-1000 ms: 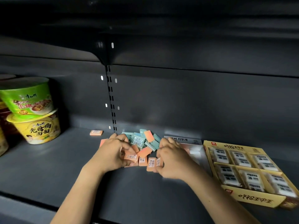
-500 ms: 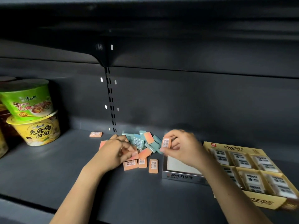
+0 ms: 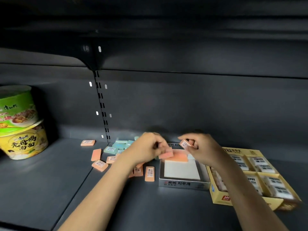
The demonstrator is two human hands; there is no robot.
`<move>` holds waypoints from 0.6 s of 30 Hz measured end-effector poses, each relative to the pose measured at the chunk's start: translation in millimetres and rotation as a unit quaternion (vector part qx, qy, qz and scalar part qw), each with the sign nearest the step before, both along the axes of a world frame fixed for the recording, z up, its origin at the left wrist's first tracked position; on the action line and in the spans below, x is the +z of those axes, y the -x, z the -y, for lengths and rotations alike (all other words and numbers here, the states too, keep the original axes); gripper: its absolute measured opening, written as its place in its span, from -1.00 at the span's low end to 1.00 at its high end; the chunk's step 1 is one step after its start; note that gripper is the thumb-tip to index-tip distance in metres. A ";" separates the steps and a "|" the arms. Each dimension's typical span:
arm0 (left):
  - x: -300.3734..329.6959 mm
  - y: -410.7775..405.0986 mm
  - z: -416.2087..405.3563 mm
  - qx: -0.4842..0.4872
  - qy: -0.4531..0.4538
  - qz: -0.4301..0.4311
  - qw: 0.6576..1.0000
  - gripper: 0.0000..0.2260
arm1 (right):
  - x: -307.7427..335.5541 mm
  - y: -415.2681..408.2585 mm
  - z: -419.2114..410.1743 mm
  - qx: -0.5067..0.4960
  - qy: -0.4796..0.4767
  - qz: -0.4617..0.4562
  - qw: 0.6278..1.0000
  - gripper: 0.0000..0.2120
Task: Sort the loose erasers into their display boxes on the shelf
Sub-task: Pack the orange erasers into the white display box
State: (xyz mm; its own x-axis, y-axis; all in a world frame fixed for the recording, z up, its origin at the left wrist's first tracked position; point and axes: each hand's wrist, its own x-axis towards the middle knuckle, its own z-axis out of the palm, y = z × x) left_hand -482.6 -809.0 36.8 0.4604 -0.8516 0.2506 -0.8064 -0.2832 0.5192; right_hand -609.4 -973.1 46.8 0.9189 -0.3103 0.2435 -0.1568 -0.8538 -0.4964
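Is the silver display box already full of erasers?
No. The silver display box shows mostly bare white floor, with only a couple of orange erasers at its far end.

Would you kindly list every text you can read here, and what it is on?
"老母鸡汤面": yellow noodle cup.
"로버 지우개": front of grey box.
Green cup brand: blurred.
Yellow box lettering: blurred.
Barcode labels on orange erasers: too small.

Two display boxes, two noodle cups, two hands.
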 end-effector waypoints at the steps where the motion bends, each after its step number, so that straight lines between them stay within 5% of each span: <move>1: -3.9 1.2 8.1 -0.006 -0.024 0.010 1.000 -0.96 | -1.8 0.2 2.1 -0.006 0.019 -0.019 1.000 -0.64; 8: -31.4 -2.8 28.0 -0.024 -0.111 0.048 0.992 -0.91 | -10.5 2.4 9.3 -0.074 0.094 -0.086 0.989 -0.77; 18: -34.0 -2.9 27.4 0.011 -0.078 0.083 0.993 -0.89 | -14.2 -2.2 9.0 -0.048 0.122 -0.121 0.984 -0.76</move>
